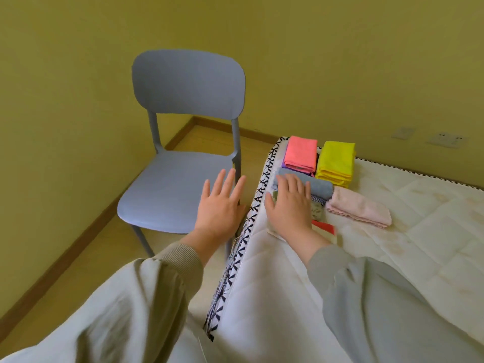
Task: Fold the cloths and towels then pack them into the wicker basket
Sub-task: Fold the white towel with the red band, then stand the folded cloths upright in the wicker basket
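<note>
A white quilted mattress (392, 244) lies in a yellow-green walled room. At its far left corner sit folded cloths: a coral cloth (301, 154), a yellow stack (336, 161), a grey-blue towel (319, 187) and a pale pink towel (358, 206). The right hand (289, 203) lies flat on the nearest pile (317, 209), grip wide, holding nothing; the left hand (221, 203) hangs spread beside the mattress edge, grip wide too, near a blue-grey chair (180, 166).

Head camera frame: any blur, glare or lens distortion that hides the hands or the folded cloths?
Head view: light is soft and even, no glare; wide-angle bend curves the skirting board and the mattress edge; the left hand, right hand and folded cloths are sharp enough to read; only the sleeves at the bottom look soft.
</note>
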`<act>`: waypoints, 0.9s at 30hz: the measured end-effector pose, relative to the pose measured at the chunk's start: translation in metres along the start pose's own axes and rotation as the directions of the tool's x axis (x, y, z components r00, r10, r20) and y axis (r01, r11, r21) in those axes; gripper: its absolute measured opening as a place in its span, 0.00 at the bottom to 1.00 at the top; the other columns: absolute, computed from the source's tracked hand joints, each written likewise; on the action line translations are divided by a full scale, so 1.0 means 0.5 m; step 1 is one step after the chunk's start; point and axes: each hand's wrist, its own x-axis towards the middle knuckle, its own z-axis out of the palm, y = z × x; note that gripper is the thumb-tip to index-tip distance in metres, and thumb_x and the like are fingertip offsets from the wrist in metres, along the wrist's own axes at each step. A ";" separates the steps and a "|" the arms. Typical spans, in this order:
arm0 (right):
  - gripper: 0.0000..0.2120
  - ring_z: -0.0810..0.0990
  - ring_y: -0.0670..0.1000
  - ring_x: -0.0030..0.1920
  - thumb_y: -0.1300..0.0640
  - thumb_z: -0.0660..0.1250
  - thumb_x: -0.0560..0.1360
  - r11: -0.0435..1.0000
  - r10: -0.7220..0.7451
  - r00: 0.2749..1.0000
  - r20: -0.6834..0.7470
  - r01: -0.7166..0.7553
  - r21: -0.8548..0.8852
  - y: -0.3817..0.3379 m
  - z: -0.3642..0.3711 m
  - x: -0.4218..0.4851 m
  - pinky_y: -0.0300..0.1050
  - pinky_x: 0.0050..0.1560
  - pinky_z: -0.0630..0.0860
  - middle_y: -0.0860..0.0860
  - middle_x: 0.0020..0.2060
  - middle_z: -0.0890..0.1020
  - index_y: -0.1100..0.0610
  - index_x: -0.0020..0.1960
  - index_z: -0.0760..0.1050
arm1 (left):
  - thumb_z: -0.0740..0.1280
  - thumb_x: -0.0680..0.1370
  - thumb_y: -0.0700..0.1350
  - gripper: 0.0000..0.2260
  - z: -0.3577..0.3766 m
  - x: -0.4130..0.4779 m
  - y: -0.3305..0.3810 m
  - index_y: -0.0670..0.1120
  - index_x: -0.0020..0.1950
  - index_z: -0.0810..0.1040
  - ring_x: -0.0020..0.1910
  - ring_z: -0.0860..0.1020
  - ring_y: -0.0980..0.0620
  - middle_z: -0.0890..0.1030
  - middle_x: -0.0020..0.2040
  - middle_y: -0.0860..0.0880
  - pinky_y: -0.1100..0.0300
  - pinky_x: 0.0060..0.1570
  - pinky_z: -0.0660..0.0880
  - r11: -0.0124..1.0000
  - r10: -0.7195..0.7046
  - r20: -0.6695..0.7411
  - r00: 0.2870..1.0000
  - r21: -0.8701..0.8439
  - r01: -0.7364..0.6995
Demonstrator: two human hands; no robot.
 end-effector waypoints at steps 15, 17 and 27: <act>0.25 0.54 0.57 0.76 0.50 0.56 0.79 0.943 -0.283 0.958 0.042 0.270 0.194 -0.716 -0.095 0.303 0.61 0.73 0.45 0.57 0.75 0.60 0.60 0.72 0.62 | 0.61 0.77 0.54 0.31 -0.426 -0.015 -0.605 0.50 0.77 0.55 0.76 0.53 0.40 0.56 0.78 0.43 0.35 0.68 0.56 0.936 -0.312 -0.219 0.925 0.096 0.338; 0.25 0.55 0.57 0.75 0.50 0.57 0.79 0.928 -0.310 0.950 0.049 0.291 0.231 -0.802 -0.162 0.331 0.62 0.73 0.46 0.57 0.74 0.61 0.60 0.72 0.63 | 0.65 0.76 0.53 0.33 -0.528 -0.029 -0.649 0.50 0.77 0.55 0.77 0.52 0.40 0.55 0.78 0.43 0.36 0.69 0.55 0.911 -0.371 -0.242 0.897 0.093 0.402; 0.28 0.57 0.58 0.74 0.47 0.49 0.76 0.679 -0.659 0.752 0.001 0.593 0.433 -1.218 -0.469 0.381 0.62 0.73 0.48 0.59 0.73 0.64 0.60 0.70 0.65 | 0.53 0.76 0.55 0.29 -0.939 -0.222 -0.796 0.51 0.77 0.52 0.76 0.49 0.44 0.56 0.77 0.44 0.38 0.69 0.51 0.669 -0.653 -0.378 0.656 0.117 0.734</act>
